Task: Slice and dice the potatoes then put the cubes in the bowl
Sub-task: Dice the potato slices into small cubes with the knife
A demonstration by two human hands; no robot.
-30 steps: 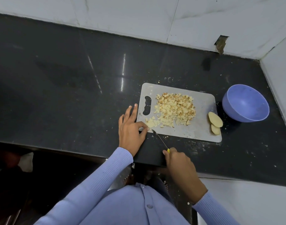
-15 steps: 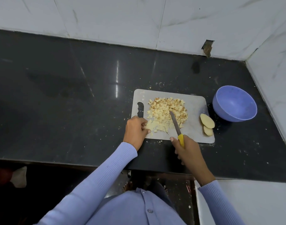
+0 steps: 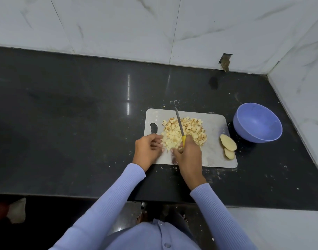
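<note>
Right hand (image 3: 188,156) gripped the knife (image 3: 179,124); left hand (image 3: 147,150), loosely curled, touched the cubes (image 3: 183,133).
I judged dicing mostly done: two slices (image 3: 227,144) uncut, bowl (image 3: 257,123) unfilled.

Surface: dark polished countertop (image 3: 82,114), flecked with pale crumbs.
Under both hands: grey cutting board (image 3: 214,127), flat on it.
Beyond the right hand's outer side: blue bowl (image 3: 257,122), just off the board's corner.

bare counter (image 3: 73,123) left of cutting board (image 3: 214,156), bowl (image 3: 257,123) blocking its right
</note>
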